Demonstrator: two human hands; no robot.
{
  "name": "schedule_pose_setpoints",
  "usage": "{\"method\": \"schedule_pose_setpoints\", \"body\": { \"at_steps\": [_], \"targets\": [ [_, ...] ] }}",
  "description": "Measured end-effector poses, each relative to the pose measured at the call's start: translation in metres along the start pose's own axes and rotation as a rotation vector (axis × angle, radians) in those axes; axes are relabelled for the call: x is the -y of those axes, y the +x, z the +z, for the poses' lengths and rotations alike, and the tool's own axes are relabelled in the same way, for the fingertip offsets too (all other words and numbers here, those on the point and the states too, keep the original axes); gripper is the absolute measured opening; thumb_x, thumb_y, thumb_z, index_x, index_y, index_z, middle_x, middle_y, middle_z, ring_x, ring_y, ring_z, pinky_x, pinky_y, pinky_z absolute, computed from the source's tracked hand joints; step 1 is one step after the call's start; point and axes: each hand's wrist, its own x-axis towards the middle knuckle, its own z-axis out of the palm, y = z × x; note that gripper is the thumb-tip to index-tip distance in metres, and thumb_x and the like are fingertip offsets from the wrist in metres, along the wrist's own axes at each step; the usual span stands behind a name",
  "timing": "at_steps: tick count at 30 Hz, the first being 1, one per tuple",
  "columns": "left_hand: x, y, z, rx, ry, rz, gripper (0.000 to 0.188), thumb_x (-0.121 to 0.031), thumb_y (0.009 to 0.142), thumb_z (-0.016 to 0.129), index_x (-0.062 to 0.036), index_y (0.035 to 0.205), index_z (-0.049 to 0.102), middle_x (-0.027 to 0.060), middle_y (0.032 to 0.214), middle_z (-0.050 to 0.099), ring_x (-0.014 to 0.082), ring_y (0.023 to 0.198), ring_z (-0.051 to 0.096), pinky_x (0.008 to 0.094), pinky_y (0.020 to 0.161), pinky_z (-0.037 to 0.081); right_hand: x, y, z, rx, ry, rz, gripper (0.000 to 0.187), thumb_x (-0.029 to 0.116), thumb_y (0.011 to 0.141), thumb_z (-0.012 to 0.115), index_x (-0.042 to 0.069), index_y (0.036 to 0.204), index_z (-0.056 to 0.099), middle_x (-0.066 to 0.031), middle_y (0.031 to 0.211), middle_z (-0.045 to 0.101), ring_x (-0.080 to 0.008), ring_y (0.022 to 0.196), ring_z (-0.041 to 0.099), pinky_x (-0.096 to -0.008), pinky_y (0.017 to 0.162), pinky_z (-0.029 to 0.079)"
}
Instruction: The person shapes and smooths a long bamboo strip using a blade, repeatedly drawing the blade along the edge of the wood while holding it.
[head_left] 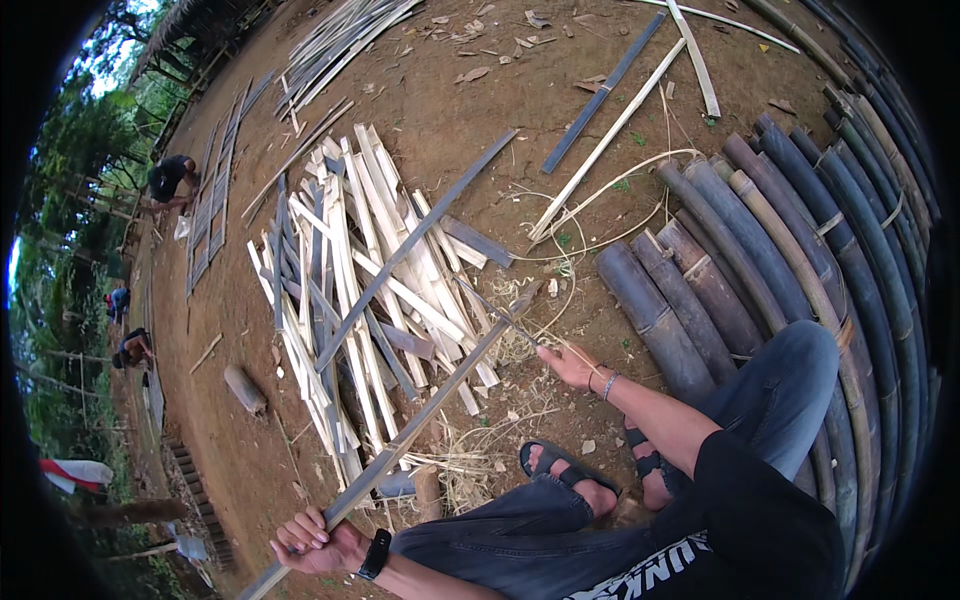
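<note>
A long bamboo strip slants from the lower left up toward the middle, pale along its length. My left hand is closed around its lower part, a dark band on the wrist. My right hand is closed on what looks like a knife, whose thin dark blade crosses the strip close to its far end. The fingers hide the handle. Curled bamboo shavings lie on the ground below the strip.
A heap of split bamboo slats lies ahead and left. Thick dark bamboo poles are laid along the right. More slats lie farther off. A short bamboo piece lies left. People crouch at the far left beside a slatted frame.
</note>
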Motion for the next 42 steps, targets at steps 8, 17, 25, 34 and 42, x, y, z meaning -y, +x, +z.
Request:
{"method": "schedule_pose_setpoints", "body": {
  "at_steps": [8,17,25,34,42],
  "targets": [
    [-0.003,0.002,-0.005,0.112,-0.010,-0.036,0.040,-0.024,0.095,0.045,-0.0137,0.057,0.036,-0.0016,0.043,0.035,0.0077,0.037,0.033,0.0219,0.041,0.027,-0.022,-0.004,0.003,-0.055,-0.011,-0.095,0.084,0.071,0.084,0.040,-0.008,0.056,0.052,-0.0188,0.050,0.047,-0.0277,0.052,0.052,-0.0470,0.056,0.043],
    [-0.004,0.001,-0.003,-0.035,0.022,0.001,0.041,-0.026,0.096,0.042,-0.0136,0.057,0.035,-0.0016,0.042,0.033,0.0074,0.035,0.031,0.0209,0.038,0.029,0.006,-0.031,0.015,0.099,-0.043,-0.250,0.080,0.068,0.085,0.042,-0.008,0.062,0.052,-0.0214,0.054,0.050,-0.0317,0.060,0.061,-0.0465,0.060,0.044],
    [-0.008,0.001,-0.001,0.066,0.011,-0.016,0.040,-0.025,0.095,0.044,-0.0137,0.057,0.036,-0.0019,0.042,0.033,0.0075,0.037,0.032,0.0217,0.041,0.028,-0.019,-0.005,0.001,0.051,0.021,-0.073,0.080,0.068,0.085,0.043,-0.007,0.057,0.050,-0.0200,0.053,0.051,-0.0295,0.056,0.057,-0.0466,0.058,0.043],
    [0.001,0.006,0.003,0.037,-0.013,-0.015,0.041,-0.026,0.095,0.046,-0.0134,0.057,0.037,-0.0016,0.043,0.035,0.0078,0.037,0.032,0.0227,0.042,0.027,-0.029,0.029,0.002,-0.052,0.271,0.198,0.077,0.071,0.085,0.036,0.003,0.051,0.046,-0.0064,0.042,0.043,-0.0215,0.038,0.049,-0.0399,0.042,0.039],
    [0.002,0.008,0.000,0.005,-0.013,-0.016,0.041,-0.024,0.095,0.046,-0.0134,0.056,0.036,-0.0018,0.043,0.034,0.0078,0.037,0.032,0.0229,0.042,0.028,-0.038,0.051,-0.017,-0.102,0.319,0.350,0.076,0.070,0.085,0.041,0.003,0.050,0.043,-0.0084,0.046,0.048,-0.0205,0.040,0.052,-0.0388,0.043,0.044]
  ]
}}
